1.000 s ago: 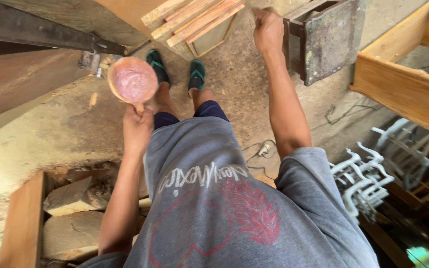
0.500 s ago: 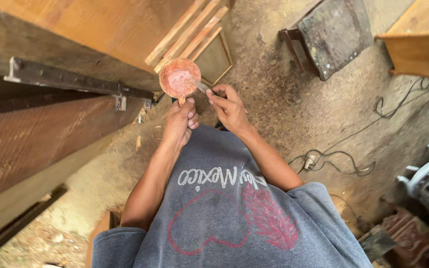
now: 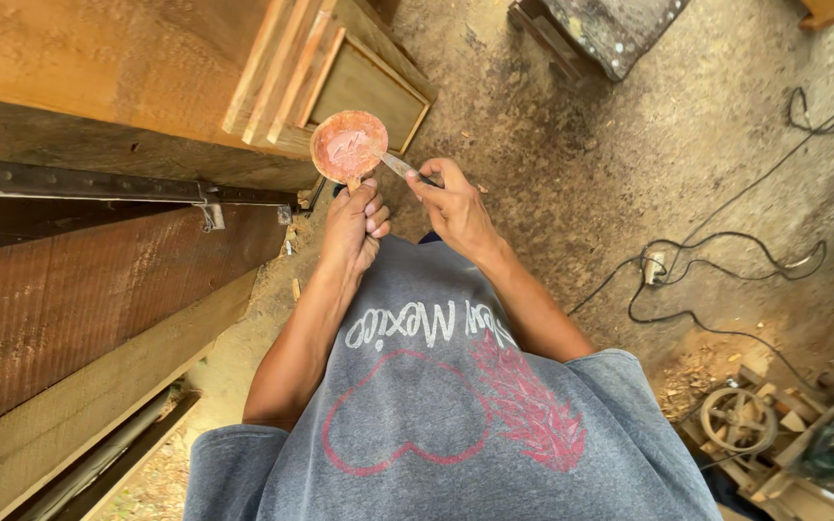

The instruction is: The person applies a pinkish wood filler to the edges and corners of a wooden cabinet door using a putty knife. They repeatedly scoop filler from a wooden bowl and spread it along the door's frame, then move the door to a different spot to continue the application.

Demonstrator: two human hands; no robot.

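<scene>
pink-filled lid (image 3: 349,146) in left hand (image 3: 355,227), wooden planks (image 3: 287,68) just behind.

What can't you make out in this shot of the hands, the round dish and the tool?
Head view only:
- Handle of the round reddish-brown wooden dish: covered by the left hand.
- Thin metal-bladed tool: its grip is buried in the right hand, so its kind is unclear.
- Pinkish paste in the dish: too small to identify.
- Feet and legs: hidden behind the grey printed T-shirt.
- Wooden wheel assembly: cut off by the frame edge.
</scene>
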